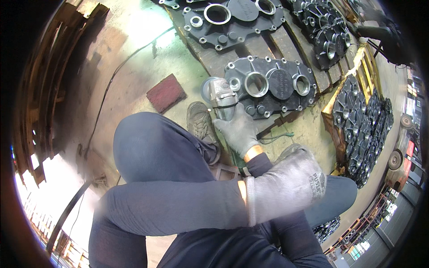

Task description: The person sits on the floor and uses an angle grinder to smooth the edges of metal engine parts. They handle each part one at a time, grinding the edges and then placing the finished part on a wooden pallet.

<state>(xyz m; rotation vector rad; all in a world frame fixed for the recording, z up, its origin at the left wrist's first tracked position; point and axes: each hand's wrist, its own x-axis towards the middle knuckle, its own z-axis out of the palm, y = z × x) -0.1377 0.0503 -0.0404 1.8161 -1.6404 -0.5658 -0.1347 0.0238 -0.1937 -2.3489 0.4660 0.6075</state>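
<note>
My right hand (241,129), in a grey glove, is wrapped round the body of an angle grinder (221,94). The grinder's disc (206,90) lies at the left end of a black cast metal cover (282,85) with round bored openings; whether it touches the casting I cannot tell. Across my right forearm comes my left arm. Its gloved left hand (288,187) rests over or just above the right sleeve, its back turned up and slightly blurred. The left fingers are hidden. Beside the grinder, a dark red rectangular pad (166,93) lies on the floor.
Another black cover (237,20) lies on the wooden pallet (286,44) ahead. More castings (362,129) are stacked at right by a yellowish wooden crate edge (330,111). Wooden pallets (44,80) stand at left. A dark cable (111,80) crosses the floor. My shoe (202,123) is beside the grinder.
</note>
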